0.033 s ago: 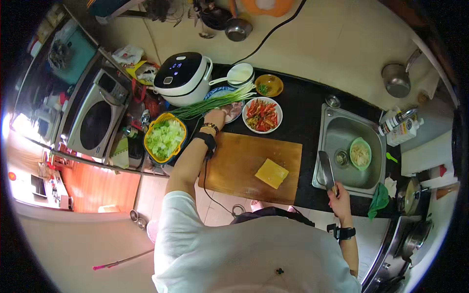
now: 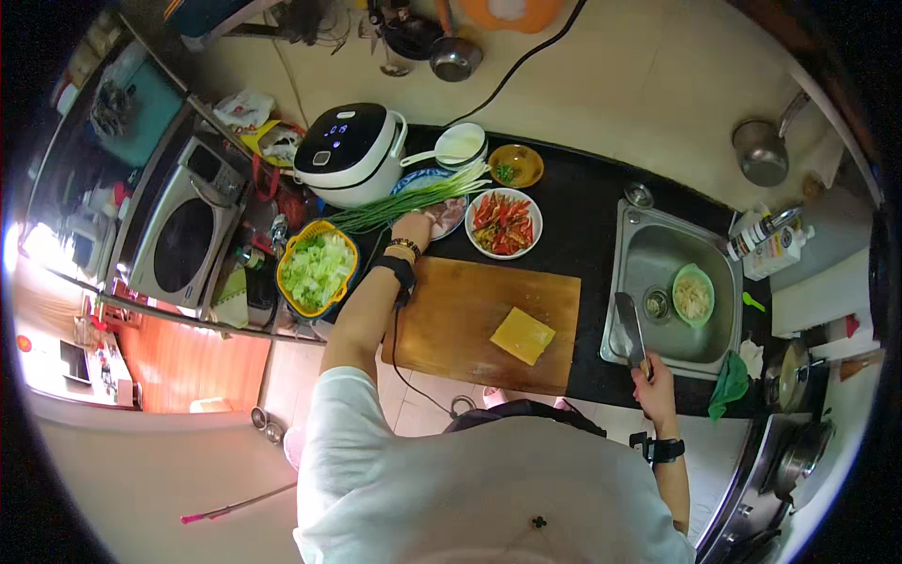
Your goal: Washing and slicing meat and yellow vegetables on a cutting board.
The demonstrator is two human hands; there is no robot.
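Observation:
My left hand (image 2: 412, 228) reaches over the near edge of a blue-patterned plate (image 2: 419, 176) holding pieces of raw meat (image 2: 446, 214). Its fingers look curled in at the meat, but what they grip is hidden. A bunch of green onions (image 2: 404, 205) lies across the plate. At the right, my right hand (image 2: 655, 383) is closed round the handle of a kitchen knife (image 2: 629, 324), its broad blade pointing away from me over the sink's near left corner. Between my hands, a flat yellow slab (image 2: 523, 336) rests on the wooden cutting board (image 2: 442, 324).
Beyond the board stand a white bowl of cut red peppers (image 2: 505, 223), an amber bowl (image 2: 528, 167) and a white pan (image 2: 462, 143). A yellow basket of chopped greens (image 2: 319, 273) and a rice cooker (image 2: 352, 155) are at left. The sink (image 2: 648, 249) holds a green bowl (image 2: 693, 296).

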